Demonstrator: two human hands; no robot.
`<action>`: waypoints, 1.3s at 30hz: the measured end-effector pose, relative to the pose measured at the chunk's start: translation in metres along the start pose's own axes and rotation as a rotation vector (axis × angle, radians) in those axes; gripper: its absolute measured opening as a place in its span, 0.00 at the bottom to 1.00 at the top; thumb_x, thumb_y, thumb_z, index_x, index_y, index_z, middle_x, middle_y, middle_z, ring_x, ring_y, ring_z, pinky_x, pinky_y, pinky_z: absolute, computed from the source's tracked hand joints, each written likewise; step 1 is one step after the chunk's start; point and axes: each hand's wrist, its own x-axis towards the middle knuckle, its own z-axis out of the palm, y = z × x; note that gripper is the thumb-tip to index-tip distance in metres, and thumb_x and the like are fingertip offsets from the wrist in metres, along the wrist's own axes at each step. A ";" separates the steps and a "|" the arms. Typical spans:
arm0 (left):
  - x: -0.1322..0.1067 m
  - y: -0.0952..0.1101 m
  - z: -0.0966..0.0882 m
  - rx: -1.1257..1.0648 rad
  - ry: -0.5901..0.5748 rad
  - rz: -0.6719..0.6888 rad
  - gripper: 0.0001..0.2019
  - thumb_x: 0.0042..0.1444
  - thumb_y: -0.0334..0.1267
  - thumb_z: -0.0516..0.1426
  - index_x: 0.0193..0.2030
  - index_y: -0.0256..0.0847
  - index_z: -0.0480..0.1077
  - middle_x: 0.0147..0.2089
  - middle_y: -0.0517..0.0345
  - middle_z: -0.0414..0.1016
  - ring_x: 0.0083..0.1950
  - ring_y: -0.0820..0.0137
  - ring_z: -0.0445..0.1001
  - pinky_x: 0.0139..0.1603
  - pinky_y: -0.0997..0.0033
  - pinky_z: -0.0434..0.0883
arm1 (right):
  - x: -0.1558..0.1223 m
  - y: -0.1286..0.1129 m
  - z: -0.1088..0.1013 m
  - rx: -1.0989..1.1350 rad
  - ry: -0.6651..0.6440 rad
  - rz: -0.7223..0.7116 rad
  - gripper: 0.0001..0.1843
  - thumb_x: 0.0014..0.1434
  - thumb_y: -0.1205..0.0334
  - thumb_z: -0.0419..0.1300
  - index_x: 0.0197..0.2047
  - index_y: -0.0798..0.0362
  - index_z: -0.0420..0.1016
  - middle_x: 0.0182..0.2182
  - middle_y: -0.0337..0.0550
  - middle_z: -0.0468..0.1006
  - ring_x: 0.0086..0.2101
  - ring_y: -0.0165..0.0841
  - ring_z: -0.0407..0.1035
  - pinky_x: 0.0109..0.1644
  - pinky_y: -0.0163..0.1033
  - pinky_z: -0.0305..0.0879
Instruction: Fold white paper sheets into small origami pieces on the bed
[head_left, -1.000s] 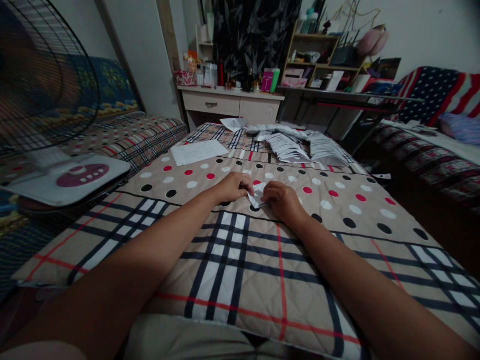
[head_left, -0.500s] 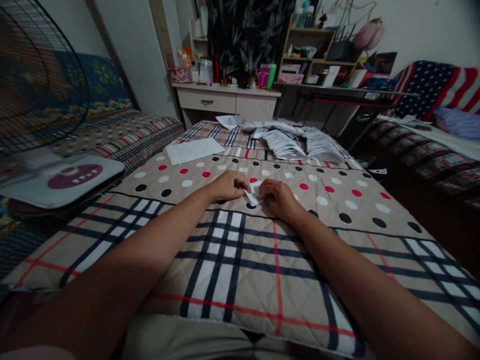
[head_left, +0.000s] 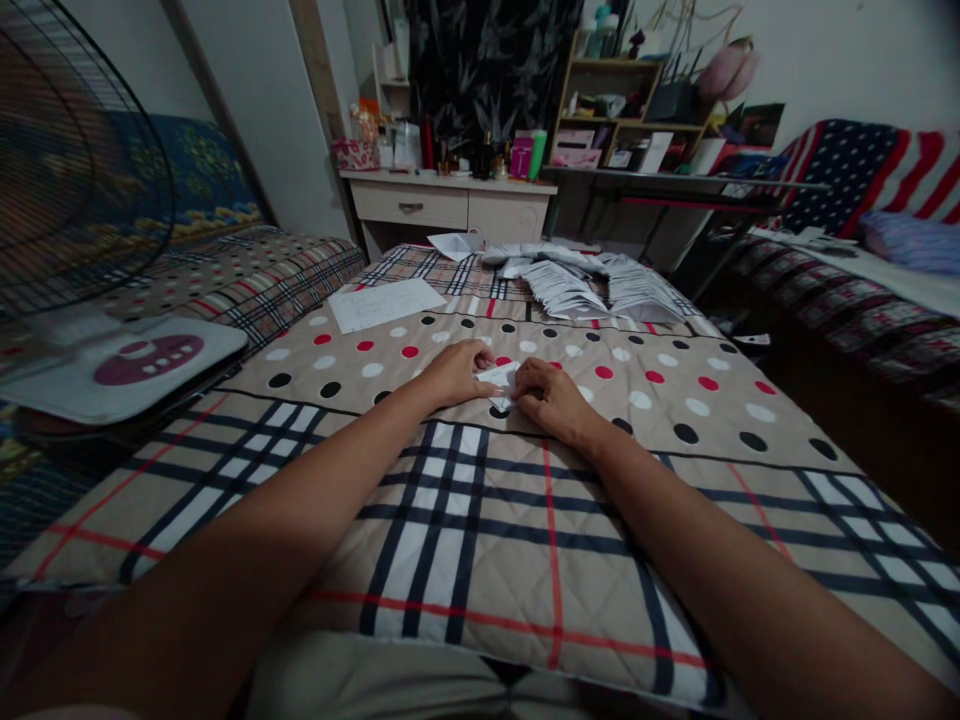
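Between my two hands, just above the patterned bedspread, is a small folded piece of white paper (head_left: 498,380). My left hand (head_left: 459,372) pinches its left side, with the thumb lying along the near face. On the other side, my right hand (head_left: 551,395) has its fingers curled and closed on the paper's right edge. Parts of the paper are hidden behind the fingers. Farther up the bed lie a flat sheet of paper (head_left: 386,304) with faint writing and rows of folded white papers (head_left: 564,288) stacked closely together.
The quilted bedspread (head_left: 420,540) has checks and dots. A fan (head_left: 82,170) stands at left, its white base (head_left: 67,375) beside the bed. Beyond the bed are a white dresser (head_left: 435,205) and a shelf unit (head_left: 611,125). Another folded paper (head_left: 456,245) lies at the far edge.
My left thumb has moved across the near face of the folded paper, and the paper has turned slightly. My right hand stays at its right edge. The camera view has shifted a little.
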 end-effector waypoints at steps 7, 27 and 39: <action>0.000 0.005 -0.009 0.236 -0.074 -0.203 0.23 0.37 0.57 0.65 0.31 0.39 0.76 0.27 0.57 0.75 0.28 0.69 0.69 0.27 0.71 0.59 | -0.001 0.004 0.004 0.029 0.051 0.010 0.08 0.44 0.76 0.54 0.23 0.54 0.70 0.30 0.41 0.68 0.31 0.32 0.65 0.36 0.37 0.61; 0.003 0.010 0.007 -0.487 0.315 -0.122 0.20 0.32 0.44 0.70 0.24 0.37 0.65 0.23 0.65 0.66 0.24 0.77 0.63 0.25 0.77 0.59 | 0.003 0.007 0.002 0.569 0.330 0.317 0.12 0.45 0.56 0.67 0.30 0.56 0.74 0.25 0.39 0.74 0.25 0.30 0.64 0.29 0.35 0.60; -0.003 0.016 0.002 -0.791 0.112 -0.204 0.20 0.33 0.41 0.71 0.29 0.35 0.69 0.26 0.61 0.74 0.25 0.76 0.71 0.26 0.78 0.65 | 0.002 0.014 -0.001 0.680 0.407 0.399 0.14 0.38 0.57 0.71 0.26 0.54 0.75 0.21 0.37 0.74 0.21 0.27 0.61 0.24 0.34 0.54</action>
